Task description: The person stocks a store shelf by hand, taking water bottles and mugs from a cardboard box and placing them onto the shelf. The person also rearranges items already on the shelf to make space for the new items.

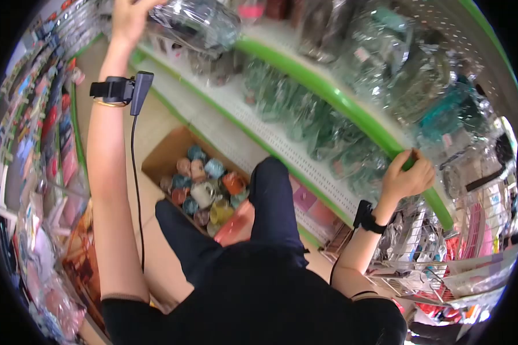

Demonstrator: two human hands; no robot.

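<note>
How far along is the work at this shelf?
Done: wrapped packs already line the shelves. In hand: left hand on a wrapped bundle up top; right hand grips the green shelf edge. Left: the box of cups on the floor looks full.

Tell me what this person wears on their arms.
The left hand has at its wrist a black boxy device, a thin gold bangle and a black cable along the arm. The right hand has a black wristband. Sleeves are short and black.

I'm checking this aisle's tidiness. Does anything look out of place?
An open cardboard box of jumbled colourful cups sits on the aisle floor against the shelving. Nothing looks spilled or broken.
</note>
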